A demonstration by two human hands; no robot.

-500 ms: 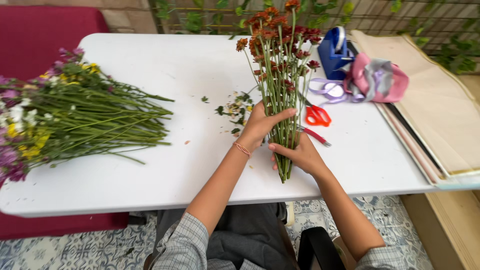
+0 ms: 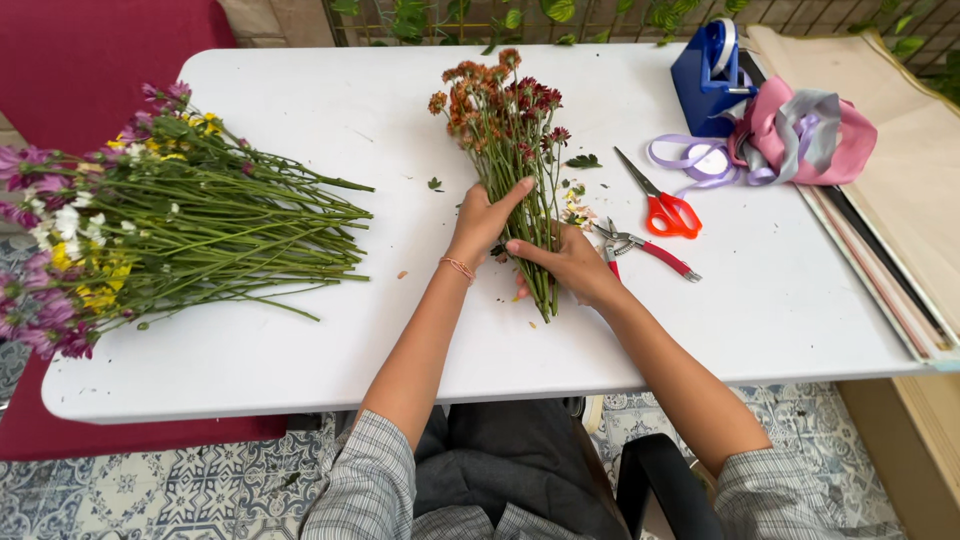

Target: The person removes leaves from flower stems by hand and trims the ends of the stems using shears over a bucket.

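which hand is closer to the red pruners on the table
Right. The right hand grips the flower stems just left of the pruners, nearly touching them; the left hand holds the stems on their far side.

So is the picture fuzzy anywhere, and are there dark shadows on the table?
Head view: sharp nearly all over, with the bunch, both hands and the scissors crisp; the light is soft and even, so the white table shows only faint shadows under the loose flowers and no glare; the table edges bow a little, a wide-lens bend.
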